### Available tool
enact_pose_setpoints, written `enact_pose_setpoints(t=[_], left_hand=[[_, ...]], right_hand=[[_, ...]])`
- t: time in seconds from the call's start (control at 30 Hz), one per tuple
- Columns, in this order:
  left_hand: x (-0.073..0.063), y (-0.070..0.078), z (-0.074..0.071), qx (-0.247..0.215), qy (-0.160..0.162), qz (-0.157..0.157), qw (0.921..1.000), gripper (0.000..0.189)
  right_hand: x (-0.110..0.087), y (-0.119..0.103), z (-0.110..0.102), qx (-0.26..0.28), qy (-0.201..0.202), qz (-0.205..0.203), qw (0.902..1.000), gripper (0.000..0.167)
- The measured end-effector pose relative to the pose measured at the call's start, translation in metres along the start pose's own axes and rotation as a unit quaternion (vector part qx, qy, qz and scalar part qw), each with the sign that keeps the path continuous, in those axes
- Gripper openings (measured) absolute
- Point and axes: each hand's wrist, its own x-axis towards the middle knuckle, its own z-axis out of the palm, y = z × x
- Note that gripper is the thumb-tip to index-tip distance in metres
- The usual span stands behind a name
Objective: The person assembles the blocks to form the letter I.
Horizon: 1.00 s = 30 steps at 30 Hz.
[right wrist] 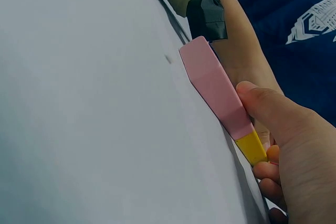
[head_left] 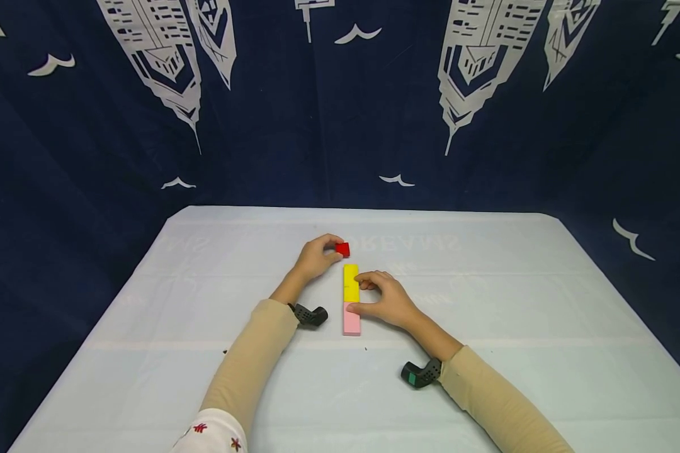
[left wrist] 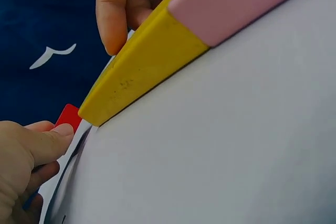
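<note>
In the head view, a yellow block (head_left: 351, 282) and a pink block (head_left: 352, 322) lie end to end in a line on the white table. My left hand (head_left: 317, 255) pinches a small red block (head_left: 342, 250) just beyond the yellow block's far end. In the left wrist view, the thumb lies against the red block (left wrist: 69, 118). From the right side, my right hand (head_left: 386, 300) touches the row, with its thumb at the pink block (right wrist: 218, 90) and fingertips at the yellow one (right wrist: 252, 149). Thumb and fingertips stand apart.
The white table (head_left: 544, 314) stretches around the blocks to a dark blue curtain (head_left: 317, 126) with white prints. A black wrist camera (head_left: 310, 316) sits on the left wrist, another black wrist camera (head_left: 422, 372) on the right. A small dark speck (head_left: 225, 352) lies left of the left forearm.
</note>
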Motion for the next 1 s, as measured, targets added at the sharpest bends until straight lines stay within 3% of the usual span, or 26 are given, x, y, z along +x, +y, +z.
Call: enact_pose_setpoints(t=[0.5, 1.0], left_hand=[[-0.002, 0.003, 0.008, -0.006, -0.010, 0.006, 0.9999, 0.029], [-0.004, 0.002, 0.011, 0.004, -0.022, 0.036, 0.9991, 0.028]], right_hand=[[0.000, 0.000, 0.000, 0.003, 0.001, -0.004, 1.0000, 0.063], [0.001, -0.002, 0.001, -0.003, 0.002, -0.002, 1.0000, 0.062]])
